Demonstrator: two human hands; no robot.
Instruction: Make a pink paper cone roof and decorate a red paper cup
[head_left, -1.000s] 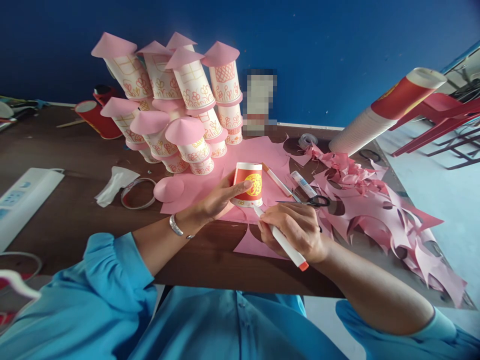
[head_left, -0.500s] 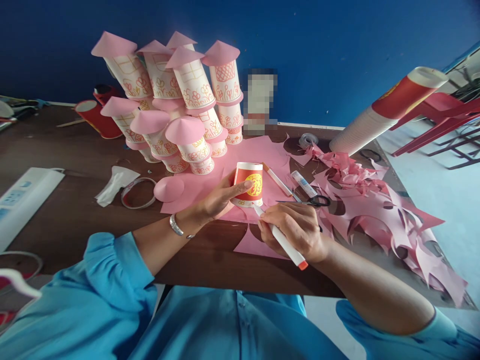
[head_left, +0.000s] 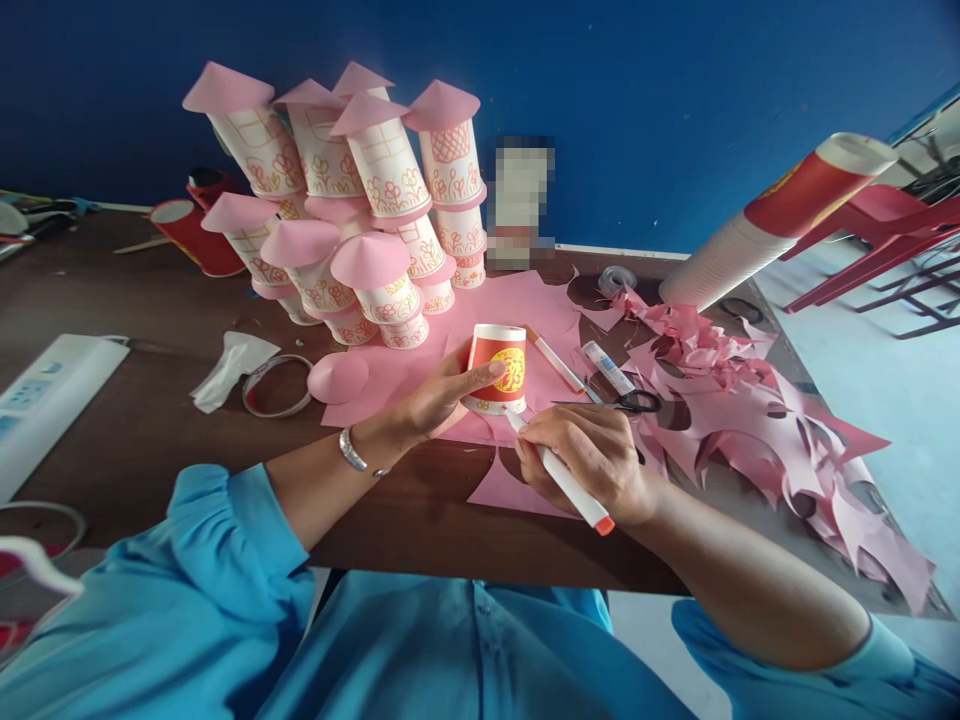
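My left hand is closed round a red and white paper cup with a yellow emblem, its thumb across the front. Small yellowish drawings run along the cup's lower white band. In my right hand is a white marker with an orange end, gripped like a pen. The marker's tip meets or nearly meets the cup's lower edge. Beneath the cup lies pink paper. Another marker, a glue stick and black-handled scissors rest just right of the cup.
Cup towers with pink cone roofs stand at the back left. Pink paper scraps cover the right side. A tall stack of cups leans at the far right. A tape roll and a pink cone lie to the left.
Almost nothing differs. The marker's rear end has shifted very slightly up; the cup and my left hand stay in place.
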